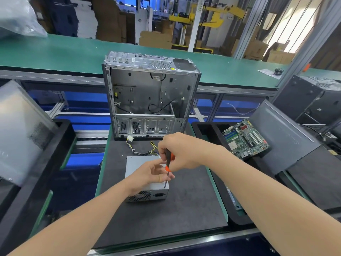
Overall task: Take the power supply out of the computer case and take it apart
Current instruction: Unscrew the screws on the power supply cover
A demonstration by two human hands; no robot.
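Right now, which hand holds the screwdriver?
The right hand grips the screwdriver by its handle; the left hand only reaches straight fingers to its shaft, above the power supply.

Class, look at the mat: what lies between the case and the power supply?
In the head view, a bundle of wires with a white connector lies on the mat between the case and the power supply.

Bright, even light; warped, blurred edges.
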